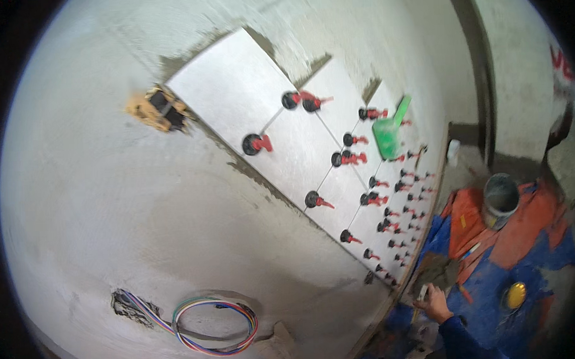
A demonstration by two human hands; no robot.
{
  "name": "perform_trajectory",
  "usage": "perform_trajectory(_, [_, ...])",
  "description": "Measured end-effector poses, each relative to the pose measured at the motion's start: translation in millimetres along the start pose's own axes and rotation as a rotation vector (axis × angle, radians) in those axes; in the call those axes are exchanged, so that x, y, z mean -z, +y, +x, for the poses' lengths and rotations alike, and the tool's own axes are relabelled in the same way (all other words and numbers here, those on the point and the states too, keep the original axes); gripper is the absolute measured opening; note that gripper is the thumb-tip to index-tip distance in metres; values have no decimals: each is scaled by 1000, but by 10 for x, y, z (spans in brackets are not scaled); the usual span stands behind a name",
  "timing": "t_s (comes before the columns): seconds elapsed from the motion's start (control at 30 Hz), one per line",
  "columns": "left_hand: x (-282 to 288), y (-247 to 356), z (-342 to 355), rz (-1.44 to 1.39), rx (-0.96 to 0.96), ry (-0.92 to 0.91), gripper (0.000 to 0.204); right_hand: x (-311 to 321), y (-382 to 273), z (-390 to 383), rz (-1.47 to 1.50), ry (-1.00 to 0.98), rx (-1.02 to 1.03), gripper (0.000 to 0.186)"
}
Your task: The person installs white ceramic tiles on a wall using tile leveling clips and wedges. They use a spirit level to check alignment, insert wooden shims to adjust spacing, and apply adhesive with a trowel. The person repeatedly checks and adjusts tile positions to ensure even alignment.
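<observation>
My right hand [437,305], in a dark blue sleeve, reaches in from the lower right. Its fingers are closed round a small pale object [422,292] whose kind I cannot make out. Just beyond it lies a patch of grey mortar [437,270] on the floor covering. My left hand is not in view. Along the wall run large white tiles [233,80], with grey mortar at their edges. Many joints carry tile levelling clips [256,144] with black round bases and red handles. A green dustpan-like scoop [387,138] rests against the tiled area.
A coil of coloured wires [215,327] hangs from a hole in the bare plaster wall [99,230]. Torn brown material surrounds another opening [161,111] beside the top tile. A bucket [500,200] stands on orange and blue sheeting [518,247], near a yellow round object [514,295].
</observation>
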State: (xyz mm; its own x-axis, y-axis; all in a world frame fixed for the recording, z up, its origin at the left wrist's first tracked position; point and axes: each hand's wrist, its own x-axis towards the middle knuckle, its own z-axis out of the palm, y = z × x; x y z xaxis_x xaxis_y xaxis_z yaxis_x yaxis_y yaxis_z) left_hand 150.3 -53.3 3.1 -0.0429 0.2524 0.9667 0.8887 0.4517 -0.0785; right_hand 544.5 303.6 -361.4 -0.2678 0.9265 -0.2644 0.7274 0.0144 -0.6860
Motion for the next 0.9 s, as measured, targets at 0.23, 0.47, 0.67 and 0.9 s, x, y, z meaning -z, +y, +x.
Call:
perform_trajectory(0.23, [-426, -40, 93, -10, 50, 209, 39, 2148, -1520, -760, 877, 503, 529, 56])
perform_trajectory(0.47, [-705, -356, -293, -53, 115, 353, 39, 2776, -2756, -727, 561, 1045, 827, 25])
perform_trajectory(0.67, [-742, -469, -575, 35, 229, 331, 39, 3569, -3887, -689, 579, 1031, 1030, 23])
perform_trajectory(0.9, [-779, -487, -491, -52, 190, 376, 28, 3557, -4589, -214, 640, 934, 1089, 29])
